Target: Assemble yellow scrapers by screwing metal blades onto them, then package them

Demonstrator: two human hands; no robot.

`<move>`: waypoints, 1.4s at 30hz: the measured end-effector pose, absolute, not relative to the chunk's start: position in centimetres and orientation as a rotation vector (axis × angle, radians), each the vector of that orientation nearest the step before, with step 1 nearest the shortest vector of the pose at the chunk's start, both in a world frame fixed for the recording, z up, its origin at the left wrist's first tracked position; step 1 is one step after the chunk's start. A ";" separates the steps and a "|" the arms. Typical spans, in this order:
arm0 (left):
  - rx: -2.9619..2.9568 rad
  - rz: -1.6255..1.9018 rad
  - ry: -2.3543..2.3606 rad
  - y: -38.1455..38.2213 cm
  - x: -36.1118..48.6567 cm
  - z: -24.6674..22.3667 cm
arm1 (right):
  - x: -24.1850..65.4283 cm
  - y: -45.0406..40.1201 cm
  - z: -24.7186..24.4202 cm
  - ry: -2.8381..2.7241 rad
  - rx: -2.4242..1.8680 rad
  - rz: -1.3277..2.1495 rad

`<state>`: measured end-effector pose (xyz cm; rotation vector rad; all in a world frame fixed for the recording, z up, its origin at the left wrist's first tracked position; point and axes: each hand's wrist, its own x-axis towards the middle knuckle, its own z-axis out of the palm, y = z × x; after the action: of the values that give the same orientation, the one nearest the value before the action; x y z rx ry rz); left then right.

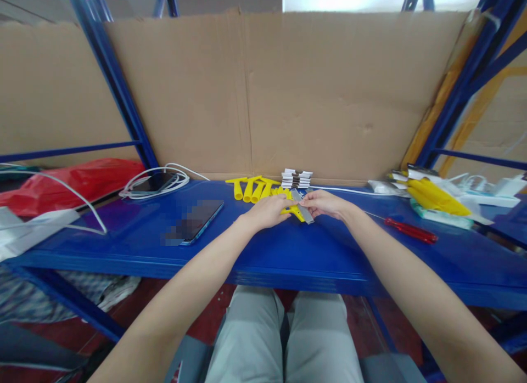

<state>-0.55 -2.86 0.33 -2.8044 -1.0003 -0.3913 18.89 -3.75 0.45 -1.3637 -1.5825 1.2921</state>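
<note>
Blue bench (288, 257) before a cardboard panel (329, 97), two hands close together.
The left hand (269, 210) grips a yellow plastic piece (295, 212); the right hand (327, 203) pinches a flat grey strip (307, 215) against it, near the yellow handles (247, 193). A red screwdriver (411, 230) lies off to the right.

And here's the yellow pc. (295, 211), plastic-looking, partly hidden by the left hand (268, 210), low over the desk (300, 254). Right up at its end: the flat grey strip (307, 215), long & narrow, slanting upper L to lower R, right hand (324, 204) fingertips on it. Seated or just touching? Can't tell.
</note>
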 end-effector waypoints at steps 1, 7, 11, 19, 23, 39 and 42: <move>-2.807 -0.391 -0.999 -2.8 -0.5 0.3 | 19.0 -3.7 0.5 -1.566 -1.355 1.303; -2.843 -0.318 -1.003 -2.7 -0.6 0.4 | 20.3 -3.3 0.8 -1.399 -1.296 1.311; -2.872 -0.303 -0.994 -2.8 -0.5 0.4 | 20.5 -3.2 0.7 -1.357 -1.327 1.300; -2.875 -0.294 -1.024 -3.2 -0.4 0.7 | 21.4 -2.8 0.8 -1.294 -1.515 1.109; -2.888 -0.281 -1.027 -3.2 -0.3 0.8 | 22.1 -1.4 1.0 -1.226 -1.608 1.077; -2.872 -0.327 -0.969 -3.0 -0.4 0.2 | 23.0 4.5 1.2 -1.230 -1.960 0.946; -2.869 -0.333 -0.994 -3.2 -0.4 0.3 | 23.0 4.3 1.5 -1.219 -1.964 0.949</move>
<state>-0.37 -3.15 0.30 -2.8691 -0.9938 -0.3333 22.98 4.33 1.45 -1.9635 -1.2190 0.9485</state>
